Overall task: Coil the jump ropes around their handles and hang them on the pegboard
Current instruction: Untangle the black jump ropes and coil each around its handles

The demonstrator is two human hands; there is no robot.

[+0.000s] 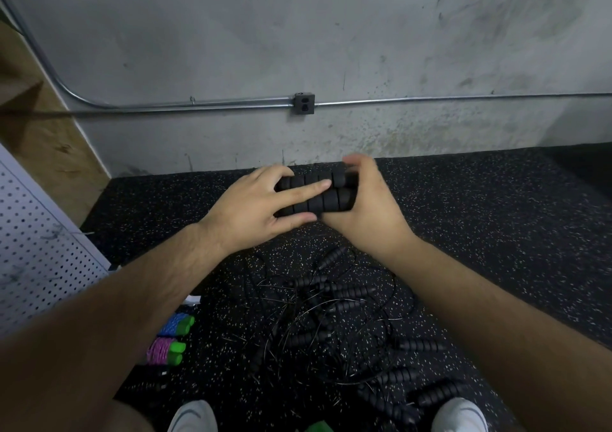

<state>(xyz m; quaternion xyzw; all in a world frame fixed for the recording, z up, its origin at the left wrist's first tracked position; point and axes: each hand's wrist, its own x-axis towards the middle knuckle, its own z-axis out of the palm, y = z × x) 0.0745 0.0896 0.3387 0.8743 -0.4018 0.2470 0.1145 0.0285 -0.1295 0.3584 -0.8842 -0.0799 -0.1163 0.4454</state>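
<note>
Handles [334, 199] being paired.
Left grip [251, 206] and right grip [367, 213] are both clasping the light, squashy foam, fingers curled.

No words, numbers, brands or signs can be read anywhere; the black handles [334, 199] in the middle of the frame show no mark that can be made out; the same goes for the pegboard [39, 249] at the left edge.

Black ribbed handles [334, 199], white-speckled black floor [496, 216], white hole-dotted pegboard [43, 249], purple-white striped, green-handled rope [160, 350].
</note>
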